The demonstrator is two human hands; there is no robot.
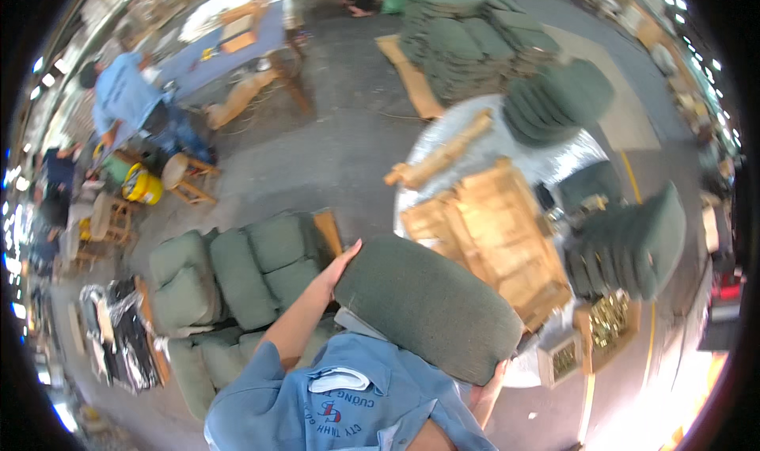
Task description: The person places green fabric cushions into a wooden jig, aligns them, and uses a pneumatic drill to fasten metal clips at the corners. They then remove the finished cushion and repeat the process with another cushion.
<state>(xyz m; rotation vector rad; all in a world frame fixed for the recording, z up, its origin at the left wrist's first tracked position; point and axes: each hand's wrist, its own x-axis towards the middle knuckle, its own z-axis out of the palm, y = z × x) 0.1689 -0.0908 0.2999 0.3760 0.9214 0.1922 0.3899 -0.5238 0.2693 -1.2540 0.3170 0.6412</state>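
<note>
A dark green fabric-covered cushion (427,305) is held in front of my chest, tilted down toward the right. At its upper left end, my left hand (342,265) grips the edge, with part of the fingers hidden behind it. Low on the right end, my right hand (492,381) holds the other side, mostly covered by the cushion. Just beyond it, a round table (431,146) wrapped in silvery sheeting carries flattened brown cardboard (507,237) and a stack of similar green cushions (558,103).
More green cushions (265,253) are piled at my left, and large stacks (467,39) stand far ahead. A box of brass-coloured hardware (609,324) sits at the right, below leaning green pads (625,245). Far left, a person (131,95) bends beside a blue-topped table (206,63) and a wooden stool (188,174).
</note>
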